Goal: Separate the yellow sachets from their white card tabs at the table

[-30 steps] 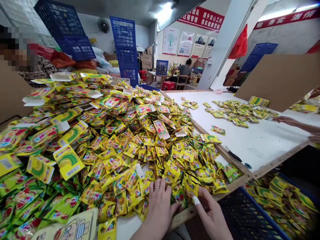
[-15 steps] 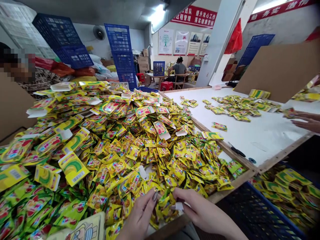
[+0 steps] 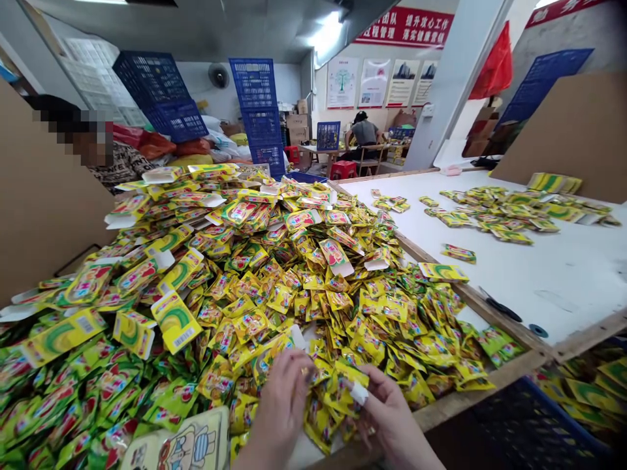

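In the lower middle of the head view, my right hand (image 3: 389, 414) pinches a shiny yellow packet (image 3: 345, 386) between thumb and fingers; a white wrap (image 3: 358, 393) is on its thumb. My left hand (image 3: 284, 401) is to the left with its fingers curled together, and what they hold, if anything, is hidden. More small yellow packets (image 3: 321, 421) lie between and below the hands at the table's front edge. Just beyond the left hand lies an open yellow carton (image 3: 269, 352) with a white flap.
A heap of yellow cartons (image 3: 245, 212) and green packets (image 3: 112, 382) covers the table. A cartoon-printed case (image 3: 196, 444) lies in front. Right of the wooden rim (image 3: 490, 313) are scissors (image 3: 504, 308) and a tape roll (image 3: 537, 330). A blue crate (image 3: 543, 418) stands below. A person sits at left behind cardboard.
The view has swung left, so the scene sits farther right. My hands have moved slightly apart, and the yellow packet now shows in my right hand. The co-worker's hand at right has left view.
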Demonstrator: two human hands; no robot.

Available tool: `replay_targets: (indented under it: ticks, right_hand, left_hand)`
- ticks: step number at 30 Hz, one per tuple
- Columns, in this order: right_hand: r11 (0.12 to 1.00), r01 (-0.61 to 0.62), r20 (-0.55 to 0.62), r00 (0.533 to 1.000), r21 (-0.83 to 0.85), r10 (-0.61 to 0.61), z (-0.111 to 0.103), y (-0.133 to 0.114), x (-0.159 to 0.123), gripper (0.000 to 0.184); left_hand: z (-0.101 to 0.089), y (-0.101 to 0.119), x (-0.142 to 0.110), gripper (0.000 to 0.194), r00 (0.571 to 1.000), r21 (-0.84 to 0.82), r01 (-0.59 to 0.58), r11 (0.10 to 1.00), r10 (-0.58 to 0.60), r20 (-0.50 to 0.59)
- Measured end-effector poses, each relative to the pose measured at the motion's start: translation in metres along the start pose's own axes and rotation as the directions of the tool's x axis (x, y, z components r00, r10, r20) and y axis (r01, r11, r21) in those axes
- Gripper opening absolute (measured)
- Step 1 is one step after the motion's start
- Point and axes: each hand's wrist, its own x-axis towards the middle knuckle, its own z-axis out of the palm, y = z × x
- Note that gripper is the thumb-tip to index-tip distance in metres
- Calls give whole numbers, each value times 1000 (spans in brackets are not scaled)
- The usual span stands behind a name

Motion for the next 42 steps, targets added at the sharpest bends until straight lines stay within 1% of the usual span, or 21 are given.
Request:
replay_targets:
  ticks: [1,2,4,5,8,12,14,17,19,22,25,27,28,30,32,33,34,36,37,39,42]
  right_hand:
    - [998,48,-34,998,-39,-49,-4,0,3,34]
    - [992,94,-52,994,-87,-98,-7,-1,5,34]
    - [971,160,-36,985,-179,-169,-12,-5,8,32]
    - [961,176,-10,983,-216,-182,-13,-7,8,30]
    - [931,208,45,978,-299,-204,-17,-7,7,27]
    - [900,225,42,973,-374,-226,-23,-1,6,26]
    - [890,239,34,969,-388,-245,-25,0,6,26]
    - [878,278,12,955,-389,-297,-26,-1,8,24]
    - [869,311,-14,939,-385,-343,-26,-1,10,24]
    - [867,337,-36,926,-367,-375,-28,0,13,26]
    - [875,348,-35,924,-337,-381,-27,-3,16,25]
    - [869,382,-40,909,-315,-414,-20,-13,16,24]
    - [863,407,-34,899,-299,-436,-14,-21,15,23]
    - [837,484,19,868,-255,-496,3,-40,12,18]
    - [784,581,117,813,-220,-570,21,-61,9,16]
    - [749,625,182,781,-221,-598,30,-70,8,17]
    - [708,663,259,748,-242,-611,36,-78,6,20]
    - [616,705,421,707,-352,-568,45,-88,4,28]
    - [562,712,492,700,-421,-518,47,-91,2,31]
    - [448,704,589,708,-551,-389,49,-96,-2,35]
    - [261,666,648,744,-699,-163,49,-103,-13,34]
  left_hand:
    - [-10,-7,10,27,1000,193,10,981,-16,27]
    - [-19,-14,19,30,997,368,31,929,-53,50]
    - [-32,-27,36,31,990,510,33,860,-99,103]
    - [-36,-32,42,29,983,524,19,851,-111,144]
    - [-44,-39,51,22,958,501,-25,865,-122,259]
    - [-55,-32,50,25,910,430,-4,903,-175,376]
    - [-60,-26,46,25,862,334,60,941,-217,458]
    - [-64,-23,37,23,773,152,232,961,-277,571]
    - [-63,-26,31,27,766,53,331,942,-301,568]
    - [-62,-32,27,41,820,-47,433,900,-372,434]
    - [-66,-31,29,64,883,-94,438,894,-407,234]
    - [-68,-26,29,66,906,-137,418,898,-401,138]
    - [-67,-23,28,63,903,-191,428,883,-408,138]
    - [-60,-16,23,58,865,-357,498,790,-421,273]
    - [-48,-6,14,58,803,-521,584,622,-353,480]
    - [-41,-1,10,58,789,-581,598,552,-279,547]
    - [-35,4,6,58,788,-629,595,501,-206,581]
    - [-26,13,-1,59,812,-696,554,456,-112,573]
    - [-23,16,-3,59,817,-702,544,459,-99,568]
    - [-22,20,-5,55,803,-655,559,508,-136,580]
    - [-21,20,-8,48,789,-559,554,617,-176,588]
